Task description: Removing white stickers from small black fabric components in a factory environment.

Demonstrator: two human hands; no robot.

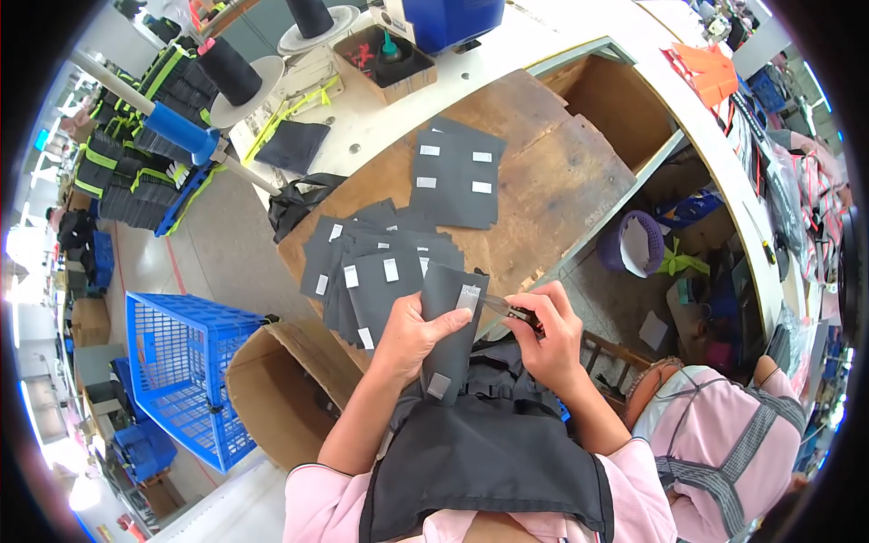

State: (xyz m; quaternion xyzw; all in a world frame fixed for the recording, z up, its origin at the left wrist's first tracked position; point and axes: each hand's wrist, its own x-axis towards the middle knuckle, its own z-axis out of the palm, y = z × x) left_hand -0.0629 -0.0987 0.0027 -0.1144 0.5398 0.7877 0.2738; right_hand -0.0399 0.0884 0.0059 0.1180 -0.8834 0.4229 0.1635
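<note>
My left hand (412,337) grips a dark grey fabric piece (445,353), its thumb lying across the front beside a pale reflective patch (469,297). A second pale patch shows near the piece's lower end. In my right hand (550,337) is a pair of thread snips (511,310), closed within my fingers, with the blades pointing at the fabric's upper right edge. Whether the blades touch the cloth I cannot tell. Behind my left hand lies an untidy pile of similar grey pieces (376,258) with pale patches. A neater stack (457,181) rests farther back on the brown wooden board (543,154).
A cardboard box (290,389) and a blue plastic crate (186,371) stand at left. Thread cones (231,72) and a small open box (385,68) are on the white table (471,81). Another person (724,434) sits close at my right.
</note>
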